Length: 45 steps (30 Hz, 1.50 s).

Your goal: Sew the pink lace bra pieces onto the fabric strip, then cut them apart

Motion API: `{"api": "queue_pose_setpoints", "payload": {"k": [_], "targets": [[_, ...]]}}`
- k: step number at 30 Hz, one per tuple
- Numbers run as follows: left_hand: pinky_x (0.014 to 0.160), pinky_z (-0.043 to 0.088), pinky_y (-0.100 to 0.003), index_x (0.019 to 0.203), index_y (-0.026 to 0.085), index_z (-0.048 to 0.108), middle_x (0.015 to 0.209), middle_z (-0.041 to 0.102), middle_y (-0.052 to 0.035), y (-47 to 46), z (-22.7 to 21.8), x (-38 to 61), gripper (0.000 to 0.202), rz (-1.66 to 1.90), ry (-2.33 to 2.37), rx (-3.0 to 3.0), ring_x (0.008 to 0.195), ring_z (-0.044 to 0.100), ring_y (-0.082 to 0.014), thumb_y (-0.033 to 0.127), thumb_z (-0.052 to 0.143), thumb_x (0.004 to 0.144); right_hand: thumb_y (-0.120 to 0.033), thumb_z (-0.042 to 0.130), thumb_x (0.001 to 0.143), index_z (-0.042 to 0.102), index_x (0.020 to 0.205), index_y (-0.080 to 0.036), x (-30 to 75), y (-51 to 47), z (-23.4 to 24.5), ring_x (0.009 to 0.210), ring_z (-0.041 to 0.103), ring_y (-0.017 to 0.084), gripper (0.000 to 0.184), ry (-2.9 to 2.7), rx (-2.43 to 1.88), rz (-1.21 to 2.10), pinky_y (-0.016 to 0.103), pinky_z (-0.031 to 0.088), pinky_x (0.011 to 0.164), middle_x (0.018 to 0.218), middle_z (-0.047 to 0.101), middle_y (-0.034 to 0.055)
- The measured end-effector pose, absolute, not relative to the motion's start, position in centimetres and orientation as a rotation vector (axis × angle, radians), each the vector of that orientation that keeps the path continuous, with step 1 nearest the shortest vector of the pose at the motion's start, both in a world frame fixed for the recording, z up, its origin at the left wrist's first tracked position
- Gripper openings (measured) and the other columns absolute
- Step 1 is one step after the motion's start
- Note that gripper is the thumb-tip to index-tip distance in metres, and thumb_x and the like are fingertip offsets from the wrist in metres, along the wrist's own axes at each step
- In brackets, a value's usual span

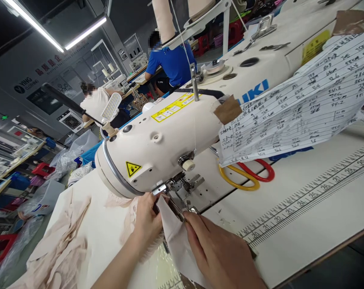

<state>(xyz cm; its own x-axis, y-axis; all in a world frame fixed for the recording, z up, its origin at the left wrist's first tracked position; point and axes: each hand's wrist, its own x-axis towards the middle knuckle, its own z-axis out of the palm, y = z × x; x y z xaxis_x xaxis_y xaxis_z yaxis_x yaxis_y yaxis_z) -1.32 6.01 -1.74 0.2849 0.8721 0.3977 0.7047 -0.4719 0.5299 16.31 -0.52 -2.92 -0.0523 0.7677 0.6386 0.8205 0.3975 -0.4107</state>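
Observation:
A pale fabric piece point(174, 237) hangs folded at the needle area of the white sewing machine point(158, 140). My left hand point(146, 222) is closed on its left side, close under the machine head, with the fingertips partly hidden. The thumb and fingers of my right hand point(219, 249) pinch the fabric's right edge. A slim, dark metal part point(176, 208) runs towards those fingertips; I cannot tell whether it is a held tool or part of the machine. Light pink lace fabric point(129, 224) lies on the table behind my left hand.
Yellow- and red-handled scissors point(245, 182) lie beneath a handwritten paper sheet point(296, 100) taped to the machine. A printed ruler point(308, 196) runs along the table front. Pink fabric point(61, 241) lies at left, near plastic bins point(49, 196). Two people sit at machines behind.

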Motion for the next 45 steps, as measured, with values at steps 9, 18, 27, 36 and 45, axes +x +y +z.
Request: {"api": "queue_pose_setpoints", "payload": {"k": [9,18,27,36,45], "targets": [[0.067,0.044,-0.028,0.075,0.022,0.059,0.074,0.065,-0.0005,6.1,-1.1,-1.0,0.013,0.962,1.407,2.169,0.072,0.061,-0.0179,0.024,0.054,0.086,-0.015,0.027,0.097,0.058,0.09,-0.022,16.2,-0.7,-3.1,0.041,0.058,0.015,0.033,-1.814,-1.395,-0.089,0.027,0.033,0.039,0.059,0.06,-0.003],[0.066,0.045,-0.029,0.075,0.022,0.061,0.07,0.063,-0.0006,5.8,-1.3,-1.1,0.015,0.957,1.455,2.131,0.071,0.061,-0.0189,0.027,0.054,0.087,-0.017,0.03,0.098,0.057,0.095,-0.023,16.4,-1.0,-3.4,0.045,0.059,0.014,0.028,-1.817,-1.378,-0.04,0.026,0.033,0.044,0.063,0.062,-0.0038],[0.066,0.044,-0.029,0.077,0.022,0.06,0.071,0.062,-0.0011,5.9,-1.4,-1.1,0.014,0.959,1.447,2.211,0.072,0.061,-0.0191,0.027,0.053,0.088,-0.02,0.026,0.102,0.058,0.089,-0.021,16.2,-0.6,-3.1,0.043,0.058,0.014,0.035,-1.8,-1.39,-0.087,0.027,0.031,0.043,0.059,0.061,-0.0019],[0.071,0.045,-0.033,0.082,0.022,0.057,0.089,0.068,-0.005,6.1,-1.6,-1.0,0.005,0.906,1.429,2.466,0.078,0.063,-0.0212,0.025,0.055,0.085,-0.02,0.026,0.103,0.059,0.09,-0.02,16.1,-0.7,-3.3,0.047,0.06,0.015,0.036,-1.795,-1.397,-0.096,0.028,0.034,0.046,0.062,0.062,-0.0008],[0.071,0.047,-0.035,0.096,0.023,0.06,0.089,0.069,-0.0066,6.1,-2.2,-1.6,0.012,0.961,1.442,2.628,0.083,0.065,-0.0237,0.027,0.058,0.086,-0.017,0.03,0.101,0.058,0.089,-0.02,16.0,-0.9,-3.4,0.05,0.061,0.014,0.03,-1.814,-1.411,-0.068,0.028,0.035,0.048,0.065,0.062,0.0004]]}}
